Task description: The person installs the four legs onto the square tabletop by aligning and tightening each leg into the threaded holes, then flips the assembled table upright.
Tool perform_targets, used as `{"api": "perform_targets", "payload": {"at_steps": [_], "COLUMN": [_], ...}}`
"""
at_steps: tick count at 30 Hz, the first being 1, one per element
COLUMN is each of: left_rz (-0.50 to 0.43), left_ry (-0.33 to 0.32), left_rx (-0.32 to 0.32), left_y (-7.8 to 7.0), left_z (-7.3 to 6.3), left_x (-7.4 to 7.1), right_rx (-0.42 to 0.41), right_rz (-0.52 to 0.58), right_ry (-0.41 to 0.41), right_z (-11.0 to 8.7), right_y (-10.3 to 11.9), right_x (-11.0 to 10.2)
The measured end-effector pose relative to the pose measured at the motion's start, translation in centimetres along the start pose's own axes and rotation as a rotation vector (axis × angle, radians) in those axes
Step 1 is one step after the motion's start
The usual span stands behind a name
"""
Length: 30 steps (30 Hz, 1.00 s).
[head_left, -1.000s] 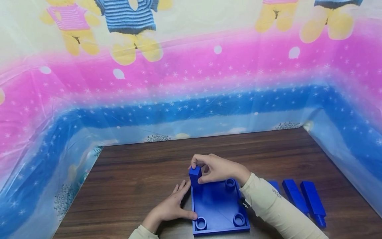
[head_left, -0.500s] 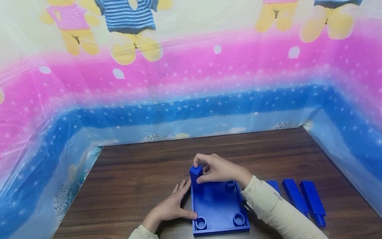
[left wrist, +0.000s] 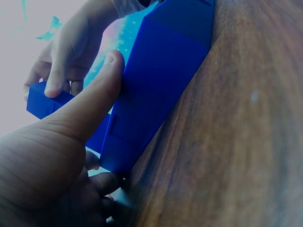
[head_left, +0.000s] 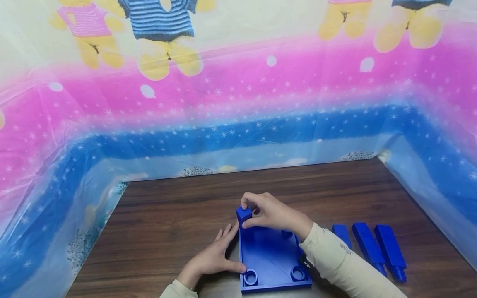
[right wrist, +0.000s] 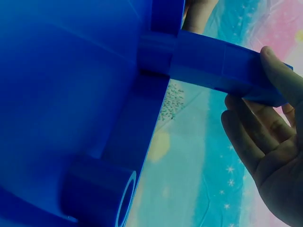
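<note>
A blue plastic tabletop [head_left: 270, 258] lies underside up, with a raised rim and round corner sockets. At its far left corner stands a blue table leg [head_left: 244, 213], upright over the socket. My right hand [head_left: 277, 213] pinches the leg's upper end between thumb and fingers. The right wrist view shows the leg [right wrist: 213, 61] lined up with its round socket [right wrist: 156, 53], base right at the socket's mouth. My left hand [head_left: 214, 257] rests along the left rim, fingers extended, thumb near the near left socket [head_left: 250, 277]. In the left wrist view, the thumb [left wrist: 106, 78] lies against the tabletop's side.
To the right lie three loose blue legs, including the middle leg [head_left: 368, 245] and the outer leg [head_left: 390, 247], with threaded-looking ends towards me. My right sleeve [head_left: 346, 256] overlaps the tabletop's right edge. A printed cloth [head_left: 238, 140] encloses the wooden table [head_left: 179, 211].
The leg has turned slightly in my right hand, and the right thumb has shifted left across it. My left hand stays in place on the rim.
</note>
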<state>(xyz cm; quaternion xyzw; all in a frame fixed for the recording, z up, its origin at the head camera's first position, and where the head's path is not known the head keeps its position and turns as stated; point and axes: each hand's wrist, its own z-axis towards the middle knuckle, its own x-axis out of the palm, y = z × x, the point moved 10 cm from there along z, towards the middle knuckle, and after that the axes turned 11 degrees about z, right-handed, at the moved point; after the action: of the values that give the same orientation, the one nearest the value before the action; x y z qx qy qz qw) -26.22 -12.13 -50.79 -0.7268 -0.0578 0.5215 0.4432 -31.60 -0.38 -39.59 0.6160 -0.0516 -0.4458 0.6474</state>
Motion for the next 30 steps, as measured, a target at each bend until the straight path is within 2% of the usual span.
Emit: {"api": "perform_targets", "payload": {"at_steps": [7, 12, 16, 22, 27, 30], "left_rz": [0.012, 0.017, 0.019, 0.032, 0.017, 0.018], "left_ry": [0.002, 0.006, 0.029, 0.032, 0.003, -0.021], "left_rx": [0.012, -0.004, -0.042, -0.037, -0.004, 0.009], "left_y": [-0.3, -0.5, -0.3, -0.2, -0.2, 0.1], "left_z": [-0.1, -0.2, -0.1, 0.1, 0.1, 0.1], "left_x": [-0.2, -0.2, -0.1, -0.1, -0.1, 0.0], "right_rx": [-0.001, -0.005, -0.014, -0.031, -0.011, 0.003], "right_rz": [-0.047, -0.065, -0.076, -0.109, -0.113, -0.124], "right_ry": [-0.039, -0.055, -0.079, -0.102, -0.074, -0.016], "right_z": [-0.1, -0.1, -0.1, -0.2, -0.3, -0.3], "right_y": [0.5, 0.7, 0.8, 1.3, 1.2, 1.1], "right_x": [0.1, 0.4, 0.4, 0.5, 0.6, 0.5]}}
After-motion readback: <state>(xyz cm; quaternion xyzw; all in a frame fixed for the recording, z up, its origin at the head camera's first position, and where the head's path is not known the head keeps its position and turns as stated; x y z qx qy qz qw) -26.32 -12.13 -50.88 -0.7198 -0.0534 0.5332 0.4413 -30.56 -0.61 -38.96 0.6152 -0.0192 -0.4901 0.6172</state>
